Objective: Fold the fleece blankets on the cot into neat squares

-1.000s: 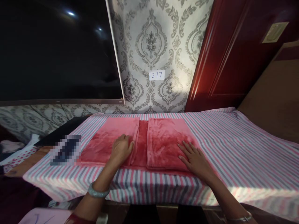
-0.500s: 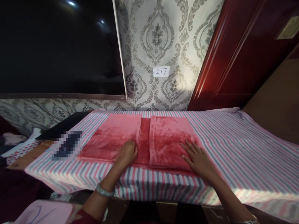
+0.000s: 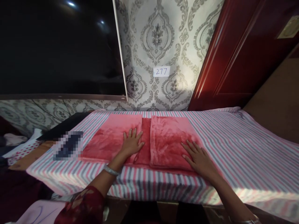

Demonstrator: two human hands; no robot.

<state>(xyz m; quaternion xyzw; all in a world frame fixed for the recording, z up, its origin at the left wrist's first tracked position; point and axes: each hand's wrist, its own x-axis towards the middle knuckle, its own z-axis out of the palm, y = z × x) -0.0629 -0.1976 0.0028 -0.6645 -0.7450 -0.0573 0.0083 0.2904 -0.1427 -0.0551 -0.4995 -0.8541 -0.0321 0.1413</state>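
A plush pinkish-red blanket (image 3: 170, 137) lies on the table with its left and right sides folded inward. A darker strip of the same cloth shows in the gap between the two folded parts. My left hand (image 3: 132, 143) rests open on the left part, fingers spread, close to its inner edge. On the right part, toward its outer side, my right hand (image 3: 197, 157) lies flat with fingers apart. Neither hand grips the cloth.
A striped cloth (image 3: 235, 149) covers the table. A blurred dark item (image 3: 68, 145) lies left of the blanket. Behind are a large black screen (image 3: 58, 46), patterned wallpaper with a paper marked 277 (image 3: 161, 71), and a dark red door (image 3: 233, 56). A pink stool-like surface (image 3: 38, 211) is at lower left.
My left hand has gone from closed at the left part's inner edge to open and spread, a little farther up the blanket. My right hand has stayed in place.
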